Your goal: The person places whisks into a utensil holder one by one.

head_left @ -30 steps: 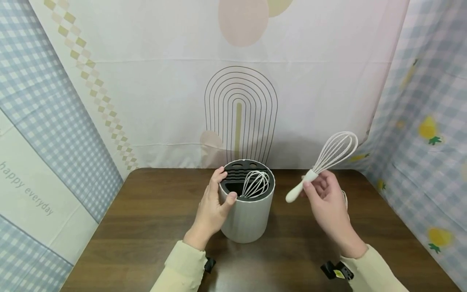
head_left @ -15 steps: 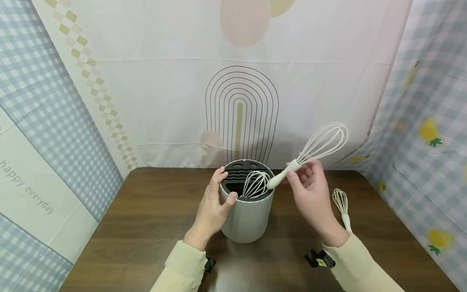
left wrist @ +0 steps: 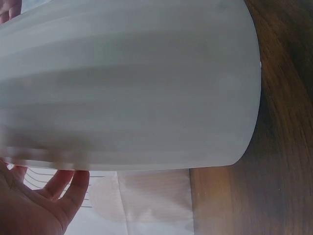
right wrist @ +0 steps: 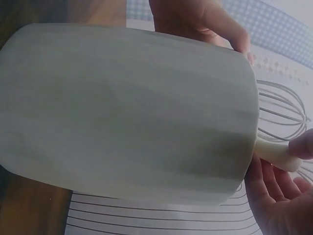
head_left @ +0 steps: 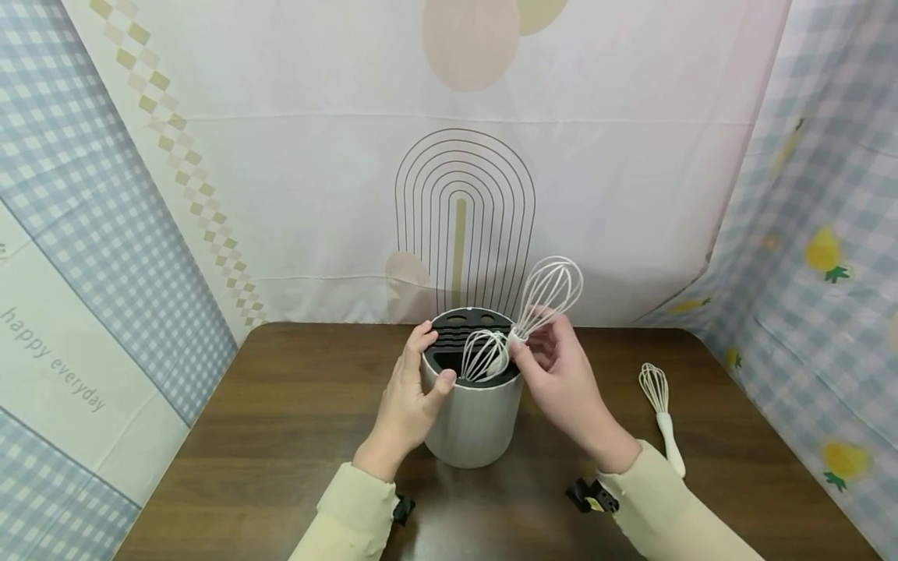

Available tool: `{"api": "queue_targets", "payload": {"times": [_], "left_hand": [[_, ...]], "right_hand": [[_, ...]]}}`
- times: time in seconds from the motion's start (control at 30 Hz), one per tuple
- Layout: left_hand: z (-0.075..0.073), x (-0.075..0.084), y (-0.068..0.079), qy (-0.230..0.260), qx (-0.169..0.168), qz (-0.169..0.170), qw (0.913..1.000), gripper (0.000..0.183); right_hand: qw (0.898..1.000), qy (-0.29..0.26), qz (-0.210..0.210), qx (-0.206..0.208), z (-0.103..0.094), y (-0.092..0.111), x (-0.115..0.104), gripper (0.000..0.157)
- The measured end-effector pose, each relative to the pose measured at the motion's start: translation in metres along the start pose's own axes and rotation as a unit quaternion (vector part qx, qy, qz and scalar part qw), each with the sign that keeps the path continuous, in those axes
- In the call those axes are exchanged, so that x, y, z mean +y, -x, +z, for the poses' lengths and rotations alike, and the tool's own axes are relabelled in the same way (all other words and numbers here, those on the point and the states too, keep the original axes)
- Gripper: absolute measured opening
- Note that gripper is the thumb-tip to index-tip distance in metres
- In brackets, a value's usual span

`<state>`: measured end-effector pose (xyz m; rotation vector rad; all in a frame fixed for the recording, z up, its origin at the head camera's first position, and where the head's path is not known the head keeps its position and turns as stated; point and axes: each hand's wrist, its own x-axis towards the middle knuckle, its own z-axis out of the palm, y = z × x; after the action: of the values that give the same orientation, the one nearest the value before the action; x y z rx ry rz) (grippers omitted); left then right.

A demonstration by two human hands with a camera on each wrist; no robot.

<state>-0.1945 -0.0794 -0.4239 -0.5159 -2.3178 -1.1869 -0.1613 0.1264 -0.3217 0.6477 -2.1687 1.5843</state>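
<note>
A grey-white round utensil holder (head_left: 471, 428) with a black slotted top stands upright on the table. My left hand (head_left: 405, 405) grips its left side, the thumb at the near rim and the fingers farther back. In the right hand (head_left: 570, 383), thumb and fingers pinch a white whisk (head_left: 550, 292) by its handle near the wires. That whisk tilts with its wires up, and the right wrist view shows its handle (right wrist: 276, 152) going down inside the rim. A second whisk (head_left: 486, 354) sits in the holder's large opening, wires up, handle hidden.
A smaller white whisk (head_left: 662, 417) lies on the brown wooden table (head_left: 295, 436) to the right, beyond my right forearm. Behind the table hangs a pale printed cloth (head_left: 316, 195), with blue checked cloths at both sides.
My right hand has carried the whisk leftward to the holder and lowered its handle into the top. The whisk on the table has come into full view. The left hand stays put.
</note>
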Motion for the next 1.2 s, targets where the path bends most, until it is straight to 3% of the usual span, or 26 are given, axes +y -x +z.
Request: {"api": "queue_targets", "payload": {"times": [0.2, 0.57, 0.77, 1.07, 1.2], "left_hand": [[0.000, -0.002, 0.000, -0.008, 0.006, 0.001, 1.0000, 0.060], [-0.001, -0.001, 0.001, -0.007, 0.001, 0.003, 1.0000, 0.060], [-0.003, 0.001, 0.001, -0.002, -0.001, 0.002, 1.0000, 0.061], [0.000, -0.001, 0.000, -0.001, -0.005, -0.001, 1.0000, 0.061], [-0.001, -0.001, 0.000, -0.001, 0.000, 0.002, 1.0000, 0.062]], "right_hand": [[0.999, 0.013, -0.035, -0.036, 0.006, -0.002, -0.004, 0.038], [0.993, 0.069, -0.042, -0.080, 0.009, -0.005, 0.026, 0.046], [0.992, 0.074, -0.030, -0.103, 0.014, -0.009, 0.007, 0.053], [0.985, 0.146, -0.046, -0.085, 0.017, -0.014, 0.026, 0.045], [0.981, 0.167, -0.032, -0.093, 0.016, -0.013, 0.030, 0.037]]}}
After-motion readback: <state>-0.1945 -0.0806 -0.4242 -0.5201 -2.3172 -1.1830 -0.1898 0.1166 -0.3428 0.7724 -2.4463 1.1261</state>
